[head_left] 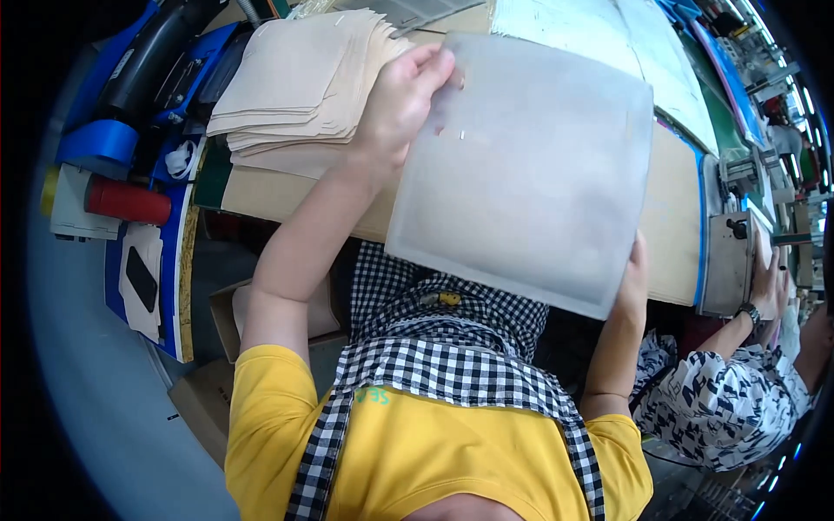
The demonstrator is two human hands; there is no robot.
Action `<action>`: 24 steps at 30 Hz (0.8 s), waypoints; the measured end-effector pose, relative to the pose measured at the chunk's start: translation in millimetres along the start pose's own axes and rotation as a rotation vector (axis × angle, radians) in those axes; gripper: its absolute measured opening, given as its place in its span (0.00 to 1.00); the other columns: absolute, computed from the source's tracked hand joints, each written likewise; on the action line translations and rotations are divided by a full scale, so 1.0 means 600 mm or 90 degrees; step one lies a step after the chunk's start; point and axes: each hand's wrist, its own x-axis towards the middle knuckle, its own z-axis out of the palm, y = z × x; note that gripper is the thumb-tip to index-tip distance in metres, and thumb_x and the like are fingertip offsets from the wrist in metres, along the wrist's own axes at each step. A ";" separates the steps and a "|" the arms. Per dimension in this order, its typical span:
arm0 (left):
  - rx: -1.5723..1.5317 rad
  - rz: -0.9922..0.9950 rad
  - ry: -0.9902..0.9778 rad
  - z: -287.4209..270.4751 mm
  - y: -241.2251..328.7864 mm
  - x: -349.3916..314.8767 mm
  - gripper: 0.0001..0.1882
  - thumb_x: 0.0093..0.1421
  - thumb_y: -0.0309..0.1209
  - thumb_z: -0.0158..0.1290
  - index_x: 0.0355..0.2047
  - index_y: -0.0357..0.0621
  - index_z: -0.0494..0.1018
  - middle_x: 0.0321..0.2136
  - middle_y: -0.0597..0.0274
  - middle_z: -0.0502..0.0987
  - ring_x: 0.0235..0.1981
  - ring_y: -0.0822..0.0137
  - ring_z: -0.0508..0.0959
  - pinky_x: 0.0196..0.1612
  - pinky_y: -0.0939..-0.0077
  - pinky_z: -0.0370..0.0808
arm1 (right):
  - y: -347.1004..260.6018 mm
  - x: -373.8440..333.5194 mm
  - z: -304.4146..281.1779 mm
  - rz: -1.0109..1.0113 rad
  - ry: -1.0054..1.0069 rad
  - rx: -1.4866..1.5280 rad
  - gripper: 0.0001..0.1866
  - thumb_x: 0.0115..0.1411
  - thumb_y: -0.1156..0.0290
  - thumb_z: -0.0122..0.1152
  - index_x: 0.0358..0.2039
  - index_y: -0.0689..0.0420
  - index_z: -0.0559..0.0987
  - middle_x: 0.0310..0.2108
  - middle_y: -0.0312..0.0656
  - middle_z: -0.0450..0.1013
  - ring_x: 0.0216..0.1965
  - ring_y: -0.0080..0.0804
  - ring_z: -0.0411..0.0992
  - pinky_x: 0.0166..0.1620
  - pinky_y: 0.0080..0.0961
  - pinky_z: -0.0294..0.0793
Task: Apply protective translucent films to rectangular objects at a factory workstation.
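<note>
A: Where did the translucent panel point(530, 191) lie from each grip?

B: It was held up between the left hand point(401, 104) and the right hand point(636, 282), overlapping the near edge of the tan surface point(673, 226) in view. It extended rightward from the left hand and up and leftward from the right.

A: How did each grip stand?

B: The left hand pinched the upper left edge, thumb in front. The right hand met the lower right edge, but the panel hid most of its fingers; whether they pinched could not be told.

A: And the long axis?

B: None was clear: the outline was nearly square, its lower edge sloping down rightward. The governing relation, as judged, was this diagonal hold. The beige stack point(291, 74) lay nearer the left hand.
</note>
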 end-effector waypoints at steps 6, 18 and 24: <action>-0.016 -0.019 0.021 0.005 -0.074 -0.051 0.13 0.65 0.30 0.48 0.46 0.34 0.70 0.27 0.63 0.76 0.26 0.77 0.73 0.29 0.87 0.70 | 0.019 0.028 0.009 -0.076 0.165 -0.158 0.21 0.62 0.68 0.59 0.54 0.61 0.73 0.26 0.42 0.74 0.21 0.21 0.66 0.26 0.12 0.68; 0.191 -0.021 0.089 0.008 -0.076 -0.015 0.20 0.63 0.31 0.53 0.53 0.32 0.69 0.28 0.62 0.75 0.25 0.77 0.71 0.29 0.87 0.70 | 0.016 0.112 0.024 -0.062 0.215 -0.285 0.19 0.59 0.66 0.64 0.49 0.61 0.78 0.16 0.36 0.67 0.18 0.19 0.59 0.23 0.10 0.63; 0.476 0.036 0.076 -0.003 -0.098 0.002 0.18 0.61 0.32 0.53 0.48 0.32 0.73 0.33 0.59 0.73 0.29 0.69 0.70 0.33 0.78 0.71 | 0.052 0.153 -0.001 0.000 0.149 -0.235 0.19 0.59 0.65 0.64 0.49 0.60 0.77 0.16 0.35 0.66 0.17 0.17 0.57 0.23 0.09 0.61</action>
